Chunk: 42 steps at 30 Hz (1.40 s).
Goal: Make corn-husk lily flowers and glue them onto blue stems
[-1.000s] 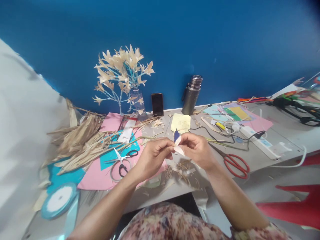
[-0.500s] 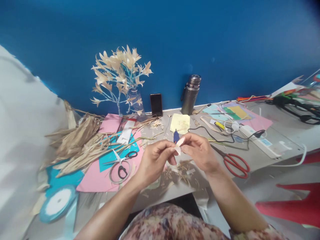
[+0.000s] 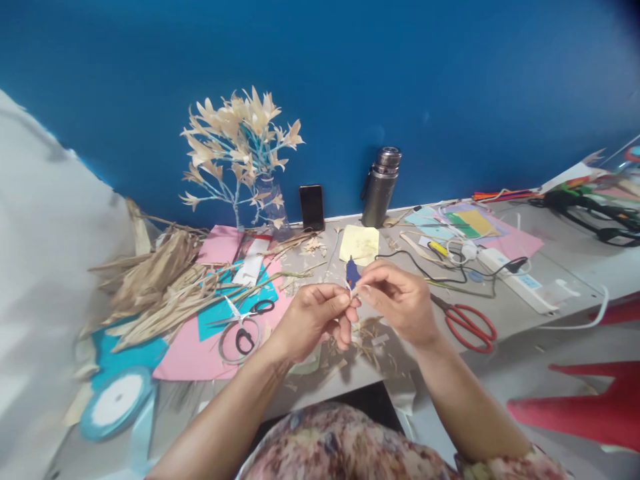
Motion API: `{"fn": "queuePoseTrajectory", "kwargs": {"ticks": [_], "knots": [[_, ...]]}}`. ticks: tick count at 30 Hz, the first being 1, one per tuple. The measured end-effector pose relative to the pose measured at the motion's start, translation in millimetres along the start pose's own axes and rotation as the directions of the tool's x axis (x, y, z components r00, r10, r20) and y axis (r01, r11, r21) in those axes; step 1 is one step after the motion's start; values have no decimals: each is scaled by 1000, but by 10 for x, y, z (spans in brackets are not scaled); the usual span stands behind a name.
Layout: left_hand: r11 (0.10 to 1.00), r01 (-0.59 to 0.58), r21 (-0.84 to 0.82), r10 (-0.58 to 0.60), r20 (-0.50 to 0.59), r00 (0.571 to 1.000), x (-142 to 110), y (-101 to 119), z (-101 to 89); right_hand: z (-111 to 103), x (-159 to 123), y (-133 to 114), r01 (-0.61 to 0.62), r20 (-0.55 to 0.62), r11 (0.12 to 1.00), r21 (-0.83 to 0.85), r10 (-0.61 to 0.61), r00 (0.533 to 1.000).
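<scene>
My left hand (image 3: 320, 317) and my right hand (image 3: 400, 300) meet above the near middle of the table. Between their fingertips is a small pale piece of dried husk (image 3: 353, 292), mostly hidden by the fingers. Thumb and fingertips of each hand pinch it. Just beyond sits a blue glue gun (image 3: 352, 273), its nozzle by a pale yellow paper square (image 3: 359, 244). Dried husk scraps (image 3: 370, 340) lie scattered under my hands. Pale husk flowers on blue stems (image 3: 240, 133) stand in a clear vase (image 3: 273, 207) at the back.
Left are dried husks (image 3: 160, 273), black-handled scissors (image 3: 243, 320) and a blue ribbon roll (image 3: 117, 407). Right lie red-handled scissors (image 3: 470, 327), a power strip (image 3: 517, 280) and a black cable (image 3: 420, 260). A phone (image 3: 313, 208) and a steel flask (image 3: 381, 190) stand against the wall.
The pale husk piece, plainly visible between my fingertips before, is now mostly covered by them. My right hand has shifted slightly right, and the left fingers have spread lower.
</scene>
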<state>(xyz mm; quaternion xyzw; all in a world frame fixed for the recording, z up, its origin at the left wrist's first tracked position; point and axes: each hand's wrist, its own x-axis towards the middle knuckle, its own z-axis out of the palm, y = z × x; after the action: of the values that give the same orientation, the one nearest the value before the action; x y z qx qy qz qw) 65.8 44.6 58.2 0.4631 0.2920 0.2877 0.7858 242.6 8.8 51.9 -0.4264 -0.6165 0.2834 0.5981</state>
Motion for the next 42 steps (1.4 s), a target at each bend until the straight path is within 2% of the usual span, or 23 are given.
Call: {"fn": "queuePoseTrajectory", "kwargs": {"ticks": [2,4,6,8,10,13,15,18,20,21,25,27,34,39,42], "knots": [[999,30,35,-30,5,1000,-8,-3,-13,38,-5,-7,25,-53,1000,-4,-26,998],[996,28,88,-23,-56,998,-5,-21,-44,65,-18,1,29,-104,999,-17,-30,994],[984,-44,171,79,-203,976,0,-49,-91,82,-33,14,20,-137,998,-53,-27,990],[959,-150,240,223,-315,922,0,-74,-140,95,-47,20,6,-150,996,-94,-20,989],[936,-229,267,310,-319,896,-13,-89,-172,112,-59,17,-1,-148,992,-127,-18,989],[893,-271,359,376,-266,887,-49,-105,-163,143,-74,3,23,-151,983,-180,-51,987],[835,-305,459,464,-288,838,-79,-119,-126,165,-86,-7,56,-159,971,-234,-95,983],[754,-354,553,593,-341,730,-133,-151,-68,199,-109,-20,119,-167,940,-319,-180,969],[743,-352,570,614,-368,699,-166,-172,-48,226,-124,-26,162,-175,923,-349,-234,956],[747,-351,565,611,-373,699,-179,-181,-44,240,-131,-28,182,-180,916,-357,-259,949],[807,-388,446,552,-337,762,-191,-196,-47,294,-161,-14,235,-209,896,-377,-329,921],[813,-388,434,544,-326,773,-191,-193,-40,309,-179,5,259,-209,881,-395,-361,909],[717,-409,564,622,-255,740,-213,-125,5,322,-225,67,363,-127,818,-445,-459,879],[657,-430,619,645,-167,745,-211,-110,-38,335,-211,57,420,-115,801,-428,-509,853],[605,-470,643,678,-108,727,-211,-122,-62,337,-210,40,441,-80,809,-389,-506,859]]}}
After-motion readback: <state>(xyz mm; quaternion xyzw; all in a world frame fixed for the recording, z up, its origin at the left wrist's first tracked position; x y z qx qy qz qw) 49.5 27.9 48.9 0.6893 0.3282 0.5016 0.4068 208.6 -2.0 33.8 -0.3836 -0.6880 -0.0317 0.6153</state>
